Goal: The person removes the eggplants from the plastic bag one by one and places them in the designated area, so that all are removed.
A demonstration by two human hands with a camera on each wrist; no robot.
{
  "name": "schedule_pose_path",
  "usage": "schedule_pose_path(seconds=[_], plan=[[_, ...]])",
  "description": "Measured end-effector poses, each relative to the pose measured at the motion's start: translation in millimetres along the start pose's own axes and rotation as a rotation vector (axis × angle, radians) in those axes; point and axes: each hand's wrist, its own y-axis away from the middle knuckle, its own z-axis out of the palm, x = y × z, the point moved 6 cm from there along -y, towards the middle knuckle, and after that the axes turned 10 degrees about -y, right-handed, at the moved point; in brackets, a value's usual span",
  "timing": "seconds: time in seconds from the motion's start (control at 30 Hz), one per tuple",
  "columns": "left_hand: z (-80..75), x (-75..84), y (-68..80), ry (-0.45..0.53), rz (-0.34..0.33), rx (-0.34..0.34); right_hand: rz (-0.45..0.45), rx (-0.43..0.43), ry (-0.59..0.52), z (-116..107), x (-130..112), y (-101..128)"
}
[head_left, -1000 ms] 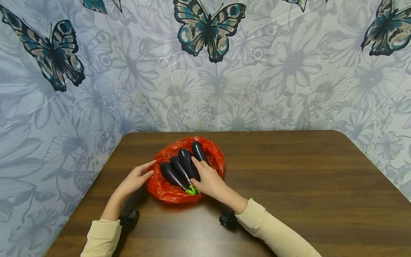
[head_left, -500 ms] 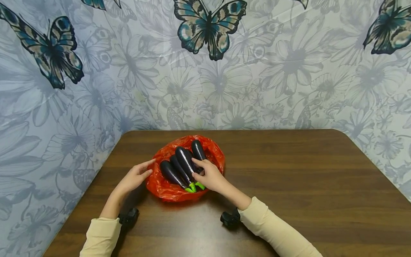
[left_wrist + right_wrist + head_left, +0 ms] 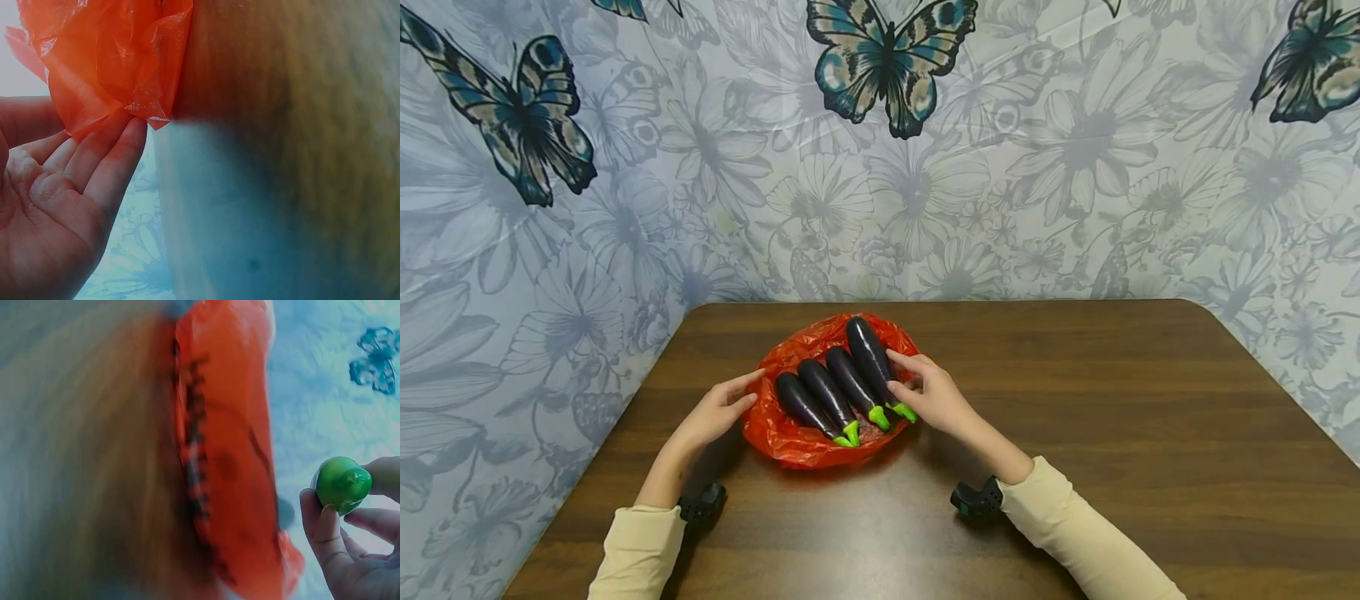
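Several dark purple eggplants (image 3: 826, 390) with green stem ends lie side by side in a red plastic bag (image 3: 797, 454), its top spread wide. My right hand (image 3: 936, 398) holds the rightmost eggplant (image 3: 868, 350), thumb and fingers on either side near its stem. The right wrist view shows the green end (image 3: 344, 481) between the thumb and fingertips. At the bag's left side, my left hand (image 3: 713, 419) touches the rim with fairly straight fingers, thumb apart from the index finger. Red film (image 3: 119, 69) overlaps its fingertips in the left wrist view.
The bag stands on a brown wooden table (image 3: 1075, 417), toward its back left. Behind rises a wall (image 3: 1037, 192) with a floral and butterfly pattern. Each wrist wears a small black device, such as the right one (image 3: 977, 498).
My right hand has moved right, from the middle eggplants to the rightmost one. The eggplants now lie more spread out, with red film showing below their stems. The left hand stays at the rim.
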Motion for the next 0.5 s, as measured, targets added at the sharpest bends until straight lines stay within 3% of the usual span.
schedule_pose_path(seconds=[0.27, 0.5], plan=[[-0.7, 0.7, 0.7, -0.012, -0.007, -0.003, 0.050, 0.105, 0.077, -54, 19, 8], [0.1, -1.3, 1.6, -0.028, -0.004, -0.001, 0.096, 0.135, 0.285, -89, 45, 18]])
